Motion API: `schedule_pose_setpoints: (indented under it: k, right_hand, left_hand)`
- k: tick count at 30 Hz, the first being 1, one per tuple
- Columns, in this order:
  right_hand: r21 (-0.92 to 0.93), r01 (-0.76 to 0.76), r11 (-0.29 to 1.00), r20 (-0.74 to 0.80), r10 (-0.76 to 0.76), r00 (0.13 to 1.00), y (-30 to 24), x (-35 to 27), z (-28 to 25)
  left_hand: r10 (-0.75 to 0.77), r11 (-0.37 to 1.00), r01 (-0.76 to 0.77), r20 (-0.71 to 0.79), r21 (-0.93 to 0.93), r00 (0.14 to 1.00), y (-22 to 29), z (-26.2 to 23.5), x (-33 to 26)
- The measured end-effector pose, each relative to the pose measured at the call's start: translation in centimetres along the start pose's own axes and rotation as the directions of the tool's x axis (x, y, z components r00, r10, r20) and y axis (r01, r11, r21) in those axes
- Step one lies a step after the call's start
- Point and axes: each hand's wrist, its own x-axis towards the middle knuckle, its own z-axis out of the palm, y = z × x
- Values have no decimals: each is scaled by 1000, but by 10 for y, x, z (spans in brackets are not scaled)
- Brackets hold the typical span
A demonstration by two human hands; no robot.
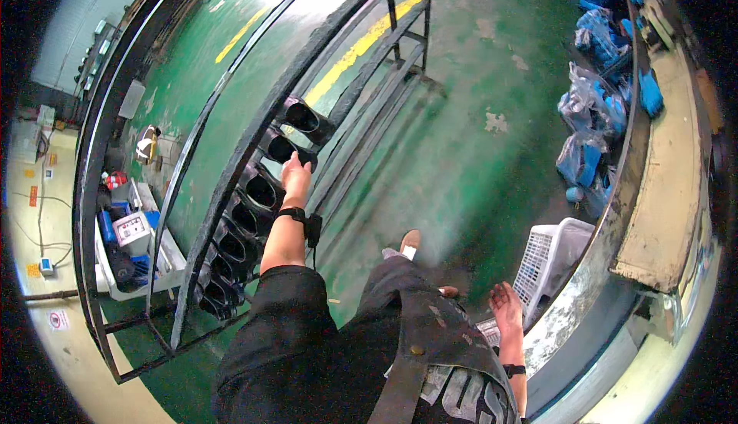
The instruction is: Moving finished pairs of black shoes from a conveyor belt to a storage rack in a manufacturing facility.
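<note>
A row of glossy black, hollow boot-like pieces (261, 191) sits along a black metal rack (223, 159), their round openings facing up. My left hand (295, 174) reaches to the second piece from the far end and is closed on the rim of this black boot-like piece (278, 147); part of the grip is hidden behind my fingers. Just beyond it is another such piece (301, 119). Low on the right, my right hand (505, 306) is open, its fingers apart and nothing in it. It hangs beside a white plastic basket (542, 259).
Blue items in clear plastic bags (588, 109) lie along the right side, by a long worn bench (657, 186). A white bin (165, 266) with mixed items stands beyond the rack at left. The green floor (469, 132) carries a yellow line (361, 46).
</note>
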Motion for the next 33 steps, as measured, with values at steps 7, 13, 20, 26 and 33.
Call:
schedule_pose_setpoints:
  k: [7, 13, 20, 26, 33]
  right_hand:
    - [161, 205, 966, 6, -208, 978, 22, -10, -117]
    - [-81, 319, 944, -239, -329, 913, 43, -34, -209]
    - [42, 406, 913, -699, -263, 665, 131, -110, -346]
    - [24, 283, 959, -971, -45, 237, 280, -121, -405]
    - [134, -186, 973, -979, 102, -175, 259, -153, -338]
  left_hand:
    - [337, 939, -311, -223, 146, 914, 69, 94, -84]
    - [381, 826, -557, 810, -82, 445, 89, 226, -188]
    - [638, 372, -874, 770, -311, -2, 227, 339, -352]
    - [527, 176, -861, 785, -476, -327, 367, 355, -540]
    - [607, -128, -820, 610, -558, -510, 488, 415, -716]
